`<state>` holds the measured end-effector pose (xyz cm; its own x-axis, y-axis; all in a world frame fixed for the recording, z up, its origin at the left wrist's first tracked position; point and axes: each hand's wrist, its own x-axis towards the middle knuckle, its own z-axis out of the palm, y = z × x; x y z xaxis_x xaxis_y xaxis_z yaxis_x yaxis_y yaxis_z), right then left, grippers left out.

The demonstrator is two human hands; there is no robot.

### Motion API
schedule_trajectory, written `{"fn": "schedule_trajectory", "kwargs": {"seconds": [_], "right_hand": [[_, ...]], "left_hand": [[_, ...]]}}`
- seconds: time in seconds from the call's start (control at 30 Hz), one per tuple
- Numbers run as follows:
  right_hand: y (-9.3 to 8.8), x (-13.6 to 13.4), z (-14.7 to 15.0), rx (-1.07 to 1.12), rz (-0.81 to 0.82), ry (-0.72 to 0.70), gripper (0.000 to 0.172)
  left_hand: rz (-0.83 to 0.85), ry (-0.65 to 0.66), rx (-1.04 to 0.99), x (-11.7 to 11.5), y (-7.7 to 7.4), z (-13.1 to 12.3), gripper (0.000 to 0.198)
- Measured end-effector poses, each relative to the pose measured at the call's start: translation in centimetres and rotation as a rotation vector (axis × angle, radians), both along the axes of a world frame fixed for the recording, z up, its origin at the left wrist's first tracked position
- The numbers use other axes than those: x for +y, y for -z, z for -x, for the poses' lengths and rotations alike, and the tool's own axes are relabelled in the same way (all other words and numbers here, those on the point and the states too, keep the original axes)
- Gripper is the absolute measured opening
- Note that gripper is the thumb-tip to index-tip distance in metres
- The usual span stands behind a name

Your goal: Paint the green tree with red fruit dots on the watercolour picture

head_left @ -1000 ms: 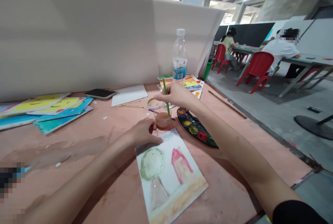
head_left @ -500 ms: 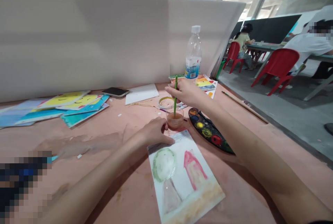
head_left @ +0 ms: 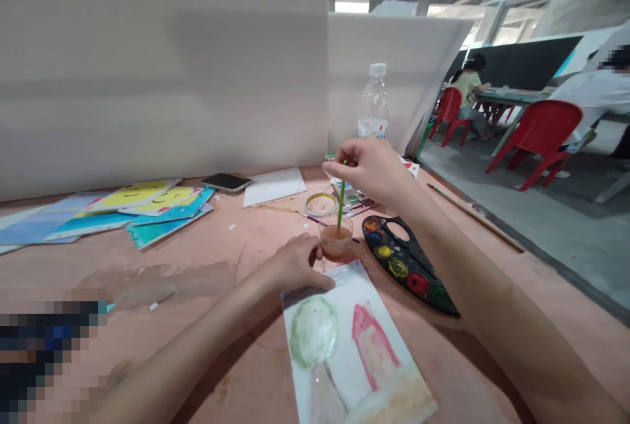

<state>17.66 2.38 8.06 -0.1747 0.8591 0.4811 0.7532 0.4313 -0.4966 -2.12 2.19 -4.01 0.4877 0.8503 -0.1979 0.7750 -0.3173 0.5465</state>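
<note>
My right hand (head_left: pixel 370 171) pinches a green paintbrush (head_left: pixel 340 204) held upright, its tip dipped in a small clear cup of brownish water (head_left: pixel 335 241). My left hand (head_left: pixel 295 264) rests with curled fingers on the top left corner of a watercolour sheet (head_left: pixel 352 353), just left of the cup. The sheet shows a green tree and a red house. A black palette (head_left: pixel 404 261) with several paint wells lies right of the cup.
A water bottle (head_left: pixel 373 106) stands behind my right hand by white boards (head_left: pixel 162 63). A tape roll (head_left: pixel 320 203), a phone (head_left: pixel 226 182), blank paper (head_left: pixel 273 186) and coloured paintings (head_left: pixel 147 204) lie on the pink table (head_left: pixel 207 260). People sit on red chairs (head_left: pixel 544 130) at the far right.
The view has shifted left, so everything sits further right in frame. My right hand has risen a little, lifting the brush higher in the cup. My left hand stays on the sheet's corner.
</note>
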Motion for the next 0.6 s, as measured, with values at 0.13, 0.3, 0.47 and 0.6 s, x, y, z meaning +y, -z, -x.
{"fn": "schedule_trajectory", "kwargs": {"seconds": [0.13, 0.3, 0.47, 0.6], "right_hand": [[0.02, 0.28, -0.30, 0.071, -0.033, -0.036, 0.023], [0.00, 0.35, -0.19, 0.033, -0.023, -0.018, 0.018], [0.03, 0.25, -0.10, 0.022, 0.010, -0.020, 0.015], [-0.12, 0.14, -0.14, 0.033, 0.015, -0.025, 0.015]], "left_hand": [[0.000, -0.004, -0.007, -0.02, -0.03, -0.01, 0.050], [0.001, -0.002, -0.015, -0.03, -0.12, 0.02, 0.049], [-0.002, 0.005, -0.030, -0.02, -0.11, 0.02, 0.049], [-0.006, 0.003, -0.029, -0.10, -0.16, -0.04, 0.048]]}}
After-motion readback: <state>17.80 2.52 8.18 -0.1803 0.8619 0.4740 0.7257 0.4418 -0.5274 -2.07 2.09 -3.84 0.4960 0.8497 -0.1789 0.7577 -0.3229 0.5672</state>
